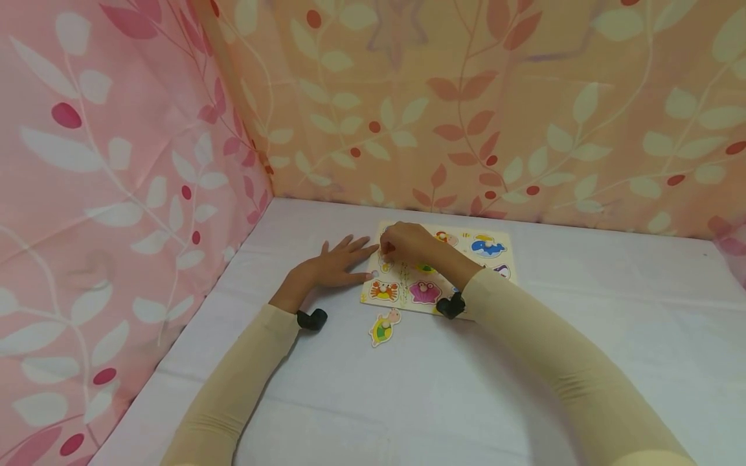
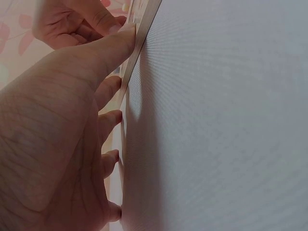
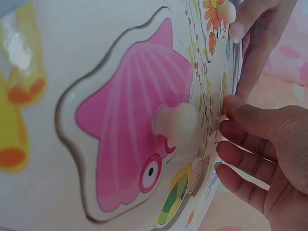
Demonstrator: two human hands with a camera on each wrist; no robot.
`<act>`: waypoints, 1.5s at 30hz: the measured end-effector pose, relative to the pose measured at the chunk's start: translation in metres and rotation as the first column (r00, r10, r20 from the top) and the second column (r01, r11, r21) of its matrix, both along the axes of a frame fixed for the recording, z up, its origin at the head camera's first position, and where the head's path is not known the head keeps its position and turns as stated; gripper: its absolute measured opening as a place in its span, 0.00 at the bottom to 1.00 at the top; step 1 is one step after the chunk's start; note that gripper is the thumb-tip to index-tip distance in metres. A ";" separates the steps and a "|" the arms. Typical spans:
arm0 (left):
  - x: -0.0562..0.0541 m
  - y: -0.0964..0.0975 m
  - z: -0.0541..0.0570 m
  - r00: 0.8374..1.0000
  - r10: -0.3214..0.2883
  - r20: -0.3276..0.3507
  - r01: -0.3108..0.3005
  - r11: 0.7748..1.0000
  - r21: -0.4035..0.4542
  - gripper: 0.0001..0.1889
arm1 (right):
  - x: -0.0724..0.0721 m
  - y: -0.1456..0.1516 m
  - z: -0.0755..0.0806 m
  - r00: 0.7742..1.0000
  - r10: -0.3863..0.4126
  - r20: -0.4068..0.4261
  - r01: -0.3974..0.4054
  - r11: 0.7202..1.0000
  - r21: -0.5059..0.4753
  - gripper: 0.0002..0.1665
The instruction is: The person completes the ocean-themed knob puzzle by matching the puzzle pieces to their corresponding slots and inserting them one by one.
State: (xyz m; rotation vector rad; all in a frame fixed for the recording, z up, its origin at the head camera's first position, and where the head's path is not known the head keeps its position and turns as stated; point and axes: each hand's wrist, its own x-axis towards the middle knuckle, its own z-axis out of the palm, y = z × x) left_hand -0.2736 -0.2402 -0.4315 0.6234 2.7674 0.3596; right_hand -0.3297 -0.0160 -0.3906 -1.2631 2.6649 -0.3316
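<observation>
A wooden knob puzzle board [image 1: 403, 309] with sea animals lies flat on the table. My right hand [image 1: 405, 243] bends over its upper left part, thumb and fingertips pinching at a small yellowish puzzle piece [image 3: 223, 89], mostly hidden by the hand. My left hand [image 1: 338, 264] lies with fingers spread at the board's left side, its thumb [image 2: 127, 36] touching the edge. Near the hands are an orange crab piece [image 1: 383, 290] and a pink shell piece [image 3: 139, 110] with a round knob. A loose turtle piece [image 1: 383, 328] lies on the cloth below the board.
A blue whale piece [image 1: 487, 248] sits at the board's upper right. White cloth [image 1: 350, 401] covers the table. Floral curtains stand behind [image 1: 524, 129] and on the left [image 1: 116, 213]. Black straps show at both wrists.
</observation>
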 end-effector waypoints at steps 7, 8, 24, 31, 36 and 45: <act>0.000 0.000 0.000 1.000 0.001 0.000 -0.001 1.000 -0.014 0.43 | -0.002 -0.001 -0.002 1.000 -0.005 0.003 0.005 1.000 0.009 0.07; 0.000 0.000 0.000 1.000 -0.001 -0.001 0.001 1.000 -0.017 0.43 | -0.002 -0.001 -0.002 1.000 -0.003 0.001 0.003 1.000 0.009 0.07; 0.001 0.001 0.000 1.000 -0.009 -0.011 0.009 1.000 -0.010 0.43 | -0.003 0.007 0.007 1.000 0.012 -0.004 -0.012 1.000 -0.017 0.09; -0.001 0.000 -0.003 1.000 -0.007 -0.011 0.007 1.000 -0.018 0.43 | -0.006 0.025 0.022 1.000 0.015 -0.026 -0.017 0.998 -0.053 0.09; -0.001 0.000 -0.002 1.000 0.000 -0.001 0.000 0.999 -0.039 0.43 | 0.001 0.041 0.027 1.000 -0.001 -0.029 -0.001 0.998 -0.070 0.10; -0.001 0.000 -0.004 1.000 0.004 0.003 -0.004 1.000 -0.030 0.43 | 0.039 0.062 0.029 0.998 -0.049 -0.041 0.044 0.993 -0.107 0.08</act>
